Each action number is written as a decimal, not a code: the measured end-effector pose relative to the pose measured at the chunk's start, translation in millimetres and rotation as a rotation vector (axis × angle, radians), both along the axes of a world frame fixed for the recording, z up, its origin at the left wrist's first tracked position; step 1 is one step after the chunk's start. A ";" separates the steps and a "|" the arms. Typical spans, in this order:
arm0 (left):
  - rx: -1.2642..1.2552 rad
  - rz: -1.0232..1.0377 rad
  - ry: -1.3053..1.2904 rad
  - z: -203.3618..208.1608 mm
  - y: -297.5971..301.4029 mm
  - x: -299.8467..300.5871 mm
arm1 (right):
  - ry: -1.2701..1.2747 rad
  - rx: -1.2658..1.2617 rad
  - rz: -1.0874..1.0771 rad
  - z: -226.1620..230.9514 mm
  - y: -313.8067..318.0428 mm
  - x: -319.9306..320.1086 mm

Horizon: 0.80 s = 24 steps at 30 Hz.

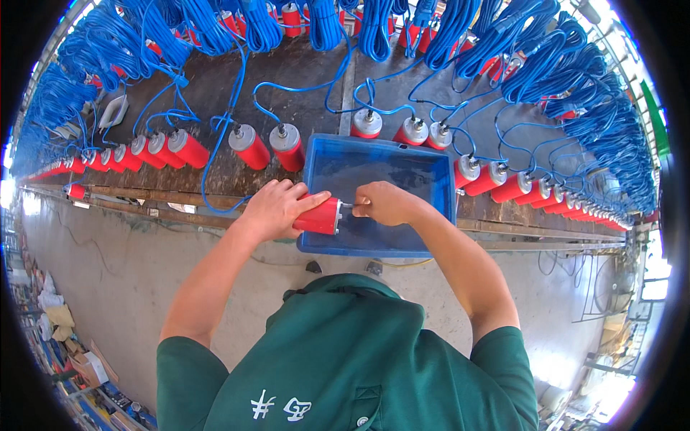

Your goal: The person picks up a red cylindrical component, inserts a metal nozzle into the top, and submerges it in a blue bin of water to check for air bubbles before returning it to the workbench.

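Note:
My left hand (277, 207) wraps round a red cylindrical motor (320, 218), which lies on its side over the left part of a blue plastic tray (374, 253). A thin metal shaft (347, 206) sticks out of the motor's right end. Closed in a pinch, the fingers of my right hand (387, 202) are on the tip of that shaft; whether they also hold a small part is hidden. The tray sits at the front edge of the workbench, its dark bottom visible under my hands.
Rows of similar red motors (287, 148) with metal caps line the bench (302, 79) on both sides and behind the tray. Blue cables (284, 85) trail from them to coiled blue bundles (327, 25) along the far edge. Boxes (90, 368) clutter the lower left.

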<state>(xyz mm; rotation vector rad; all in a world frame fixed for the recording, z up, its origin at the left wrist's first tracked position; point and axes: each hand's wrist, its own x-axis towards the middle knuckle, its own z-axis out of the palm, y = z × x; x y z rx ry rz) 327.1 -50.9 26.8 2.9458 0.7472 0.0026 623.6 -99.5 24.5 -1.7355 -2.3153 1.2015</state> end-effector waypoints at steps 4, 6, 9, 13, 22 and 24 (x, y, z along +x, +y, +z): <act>-0.002 0.018 0.020 -0.7 0.2 -0.1 | 0.051 0.044 -0.019 1.7 -0.6 -1.5; -0.019 0.020 0.011 -0.4 0.1 -0.7 | 0.081 0.044 -0.026 3.8 -0.7 -2.4; -0.015 0.013 0.005 -2.4 1.4 -0.5 | 0.086 -0.067 -0.071 5.5 3.0 -1.6; 0.000 0.005 0.013 -2.6 1.1 -0.4 | -0.013 -0.094 0.080 5.8 13.7 0.8; 0.003 0.013 0.001 -2.5 0.1 0.7 | 0.074 -0.226 -0.034 17.0 10.1 -4.1; -0.003 0.011 0.005 -1.7 -0.1 1.0 | 0.099 -0.379 -0.097 15.5 12.4 -0.8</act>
